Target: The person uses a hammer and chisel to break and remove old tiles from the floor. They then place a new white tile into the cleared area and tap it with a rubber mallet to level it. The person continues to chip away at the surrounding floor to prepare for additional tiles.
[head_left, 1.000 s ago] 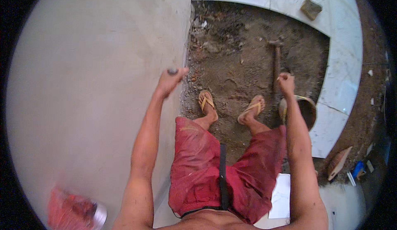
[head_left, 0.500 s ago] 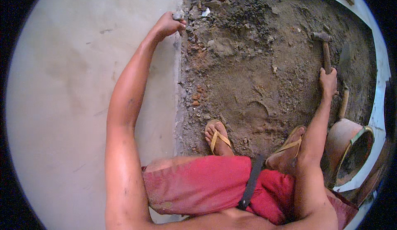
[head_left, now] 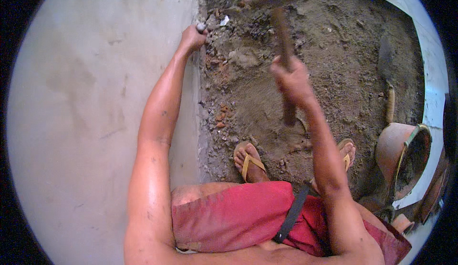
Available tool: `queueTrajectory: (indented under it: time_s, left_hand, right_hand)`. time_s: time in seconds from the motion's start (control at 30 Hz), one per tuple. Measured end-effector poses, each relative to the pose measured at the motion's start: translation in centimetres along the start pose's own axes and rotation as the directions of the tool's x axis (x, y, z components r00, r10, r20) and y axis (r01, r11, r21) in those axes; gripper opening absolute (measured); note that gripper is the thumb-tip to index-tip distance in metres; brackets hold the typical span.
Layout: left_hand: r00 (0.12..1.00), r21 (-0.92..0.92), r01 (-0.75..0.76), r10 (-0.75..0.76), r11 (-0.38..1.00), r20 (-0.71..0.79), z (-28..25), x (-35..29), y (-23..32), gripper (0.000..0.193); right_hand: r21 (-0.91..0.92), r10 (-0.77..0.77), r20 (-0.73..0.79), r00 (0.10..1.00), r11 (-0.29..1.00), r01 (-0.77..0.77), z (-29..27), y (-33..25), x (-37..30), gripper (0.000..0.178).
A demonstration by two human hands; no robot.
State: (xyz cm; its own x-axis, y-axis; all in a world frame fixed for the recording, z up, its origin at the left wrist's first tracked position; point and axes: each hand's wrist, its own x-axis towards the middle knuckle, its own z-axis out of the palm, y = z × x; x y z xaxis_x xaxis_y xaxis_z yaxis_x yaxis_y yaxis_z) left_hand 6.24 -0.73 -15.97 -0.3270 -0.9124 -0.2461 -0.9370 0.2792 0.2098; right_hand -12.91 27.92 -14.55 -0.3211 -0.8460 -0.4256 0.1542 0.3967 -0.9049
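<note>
My left hand point(head_left: 192, 39) is closed round a metal chisel point(head_left: 200, 27), whose rounded top end shows above the fist. Its lower part is hidden by the fingers. Fist and chisel are at the edge of the smooth grey slab point(head_left: 95, 136), where it meets rough, broken soil point(head_left: 257, 98). My right hand point(head_left: 294, 81) grips the wooden handle of a hammer point(head_left: 282, 33), held over the soil to the right of the chisel. The hammer head is smeared by motion and apart from the chisel.
A trowel point(head_left: 390, 103) lies on the soil at the right, above a tipped-over bucket point(head_left: 392, 143) with dirt inside. Brick bits point(head_left: 221, 117) and rubble line the slab's edge. My sandalled feet stand on the soil. A pale strip point(head_left: 433, 93) borders the right side.
My right hand has swung the hammer from the far right leftward, toward the chisel. My left hand keeps its grip on the chisel at the slab's edge. The view has shifted slightly.
</note>
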Motion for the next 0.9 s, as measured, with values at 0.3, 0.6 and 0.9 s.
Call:
queueTrajectory:
  time_s: [0.3, 0.6, 0.9]
  left_hand:
    - [0.996, 0.011, 0.091, -0.091, 0.996, 0.020, 0.3, -0.4, 0.7, 0.030]
    - [0.997, -0.098, -0.078, 0.078, 0.992, 0.000, 0.8, -0.1, -1.2, 0.021]
    - [0.994, -0.076, 0.016, -0.024, 0.997, -0.106, 0.9, -0.5, 0.1, 0.027]
  right_hand:
    - [-0.099, -0.591, -0.249, 0.767, 0.804, 0.587, 5.2, -8.0, -0.8, 0.018]
    - [-0.305, -0.615, -0.262, 0.743, 0.784, 0.541, 9.2, -5.4, 2.8, 0.024]
    - [-0.268, -0.620, -0.133, 0.774, 0.774, 0.574, 5.8, -10.4, -0.4, 0.028]
